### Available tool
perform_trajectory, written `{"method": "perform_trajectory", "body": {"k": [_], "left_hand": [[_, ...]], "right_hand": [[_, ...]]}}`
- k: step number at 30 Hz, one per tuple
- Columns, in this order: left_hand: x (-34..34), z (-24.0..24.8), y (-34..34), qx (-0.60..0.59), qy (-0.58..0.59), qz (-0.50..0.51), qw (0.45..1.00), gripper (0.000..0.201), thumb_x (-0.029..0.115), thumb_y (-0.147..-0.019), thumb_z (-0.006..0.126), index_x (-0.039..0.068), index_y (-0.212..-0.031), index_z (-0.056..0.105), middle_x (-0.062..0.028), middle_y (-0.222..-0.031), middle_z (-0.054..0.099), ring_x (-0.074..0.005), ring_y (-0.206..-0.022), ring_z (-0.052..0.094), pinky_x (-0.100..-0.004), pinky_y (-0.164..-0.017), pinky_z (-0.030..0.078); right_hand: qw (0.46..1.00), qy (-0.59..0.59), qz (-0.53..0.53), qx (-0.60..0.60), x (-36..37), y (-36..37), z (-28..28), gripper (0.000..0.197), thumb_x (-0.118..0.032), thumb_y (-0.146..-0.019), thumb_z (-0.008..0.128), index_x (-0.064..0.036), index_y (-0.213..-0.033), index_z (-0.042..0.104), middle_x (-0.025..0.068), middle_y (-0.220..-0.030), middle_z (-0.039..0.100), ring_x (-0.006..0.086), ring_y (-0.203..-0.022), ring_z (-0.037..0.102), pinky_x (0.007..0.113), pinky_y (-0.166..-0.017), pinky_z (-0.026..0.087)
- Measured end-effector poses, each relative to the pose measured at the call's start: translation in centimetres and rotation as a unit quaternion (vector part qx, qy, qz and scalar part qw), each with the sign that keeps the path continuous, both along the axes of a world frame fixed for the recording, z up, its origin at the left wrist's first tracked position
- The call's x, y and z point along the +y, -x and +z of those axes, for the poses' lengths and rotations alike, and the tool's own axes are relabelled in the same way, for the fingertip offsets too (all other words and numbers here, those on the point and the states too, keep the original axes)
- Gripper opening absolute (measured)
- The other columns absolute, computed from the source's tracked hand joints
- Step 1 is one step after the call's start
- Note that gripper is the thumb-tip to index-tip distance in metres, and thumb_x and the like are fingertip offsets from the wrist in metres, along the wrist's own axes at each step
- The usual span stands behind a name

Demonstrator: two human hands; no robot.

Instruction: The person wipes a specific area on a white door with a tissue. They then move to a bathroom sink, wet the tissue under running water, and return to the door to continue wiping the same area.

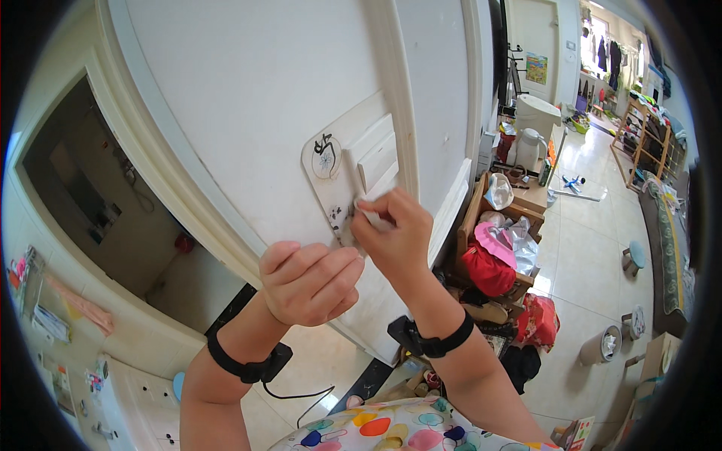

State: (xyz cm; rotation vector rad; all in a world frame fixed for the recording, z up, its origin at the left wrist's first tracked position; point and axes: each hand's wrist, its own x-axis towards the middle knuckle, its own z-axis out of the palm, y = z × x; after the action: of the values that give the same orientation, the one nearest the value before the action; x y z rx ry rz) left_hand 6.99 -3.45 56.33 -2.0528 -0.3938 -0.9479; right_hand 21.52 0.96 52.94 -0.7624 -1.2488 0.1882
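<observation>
Switch surround (325, 156), one, white and rounded at the corners, lies flat on the white panel at the centre of the head view, bearing dark floral drawing and one raised switch block (378, 159). Two bare hands are shown. The right hand (395, 229) is at the lower part of the surround, thumb and fingers bent together; whether they grasp a small object cannot be told. The left hand (312, 284) is just below and to its left, fingers curled inward, their tips and any held object hidden. Two black wristbands (252, 363) are worn, one per forearm, with one dark cable (301, 396) near the left. The supporting panel (248, 98) is smooth and edged by pale moulding. To the left opens one dark doorway (113, 188); to the right, a glossy tiled floor (568, 282) carries two small stools (635, 257), one waste bin (596, 350) and one wooden rack (644, 143).
</observation>
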Motion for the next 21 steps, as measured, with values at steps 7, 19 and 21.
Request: {"method": "perform_trajectory", "body": {"k": [7,19,21], "left_hand": [[0.1,0.2,-0.1,0.004,-0.008,-0.004,1.0,0.02,0.011,-0.067,0.052,0.017,-0.08,0.066,0.0053,-0.085,0.067,-0.0124,-0.072,0.053,-0.0308,-0.078,0.034],[0.1,-0.2,-0.1,0.014,-0.008,0.011,1.0,0.022,0.01,-0.065,0.051,0.019,-0.08,0.065,0.0063,-0.085,0.066,-0.0124,-0.075,0.052,-0.0321,-0.085,0.032],[0.1,-0.2,0.0,0.014,-0.011,0.014,1.0,0.022,0.01,-0.066,0.05,0.019,-0.08,0.065,0.0064,-0.085,0.066,-0.0125,-0.076,0.052,-0.0322,-0.086,0.032]], "right_hand": [[1.0,0.03,0.002,0.009,-1.7,-2.6,-0.5,0.01,-0.002,-0.066,0.072,-0.0028,-0.071,0.063,0.0065,-0.062,0.053,0.0166,-0.053,0.053,0.026,-0.05,0.042],[0.999,-0.011,0.008,-0.03,0.1,-0.2,1.3,0.013,-0.005,-0.065,0.071,-0.0064,-0.069,0.059,0.0057,-0.066,0.051,0.0216,-0.056,0.054,0.032,-0.05,0.044],[0.999,0.029,0.021,-0.033,-0.3,-0.4,-0.9,0.011,-0.007,-0.065,0.07,-0.0065,-0.072,0.061,0.006,-0.067,0.051,0.0223,-0.057,0.054,0.032,-0.051,0.045]]}}
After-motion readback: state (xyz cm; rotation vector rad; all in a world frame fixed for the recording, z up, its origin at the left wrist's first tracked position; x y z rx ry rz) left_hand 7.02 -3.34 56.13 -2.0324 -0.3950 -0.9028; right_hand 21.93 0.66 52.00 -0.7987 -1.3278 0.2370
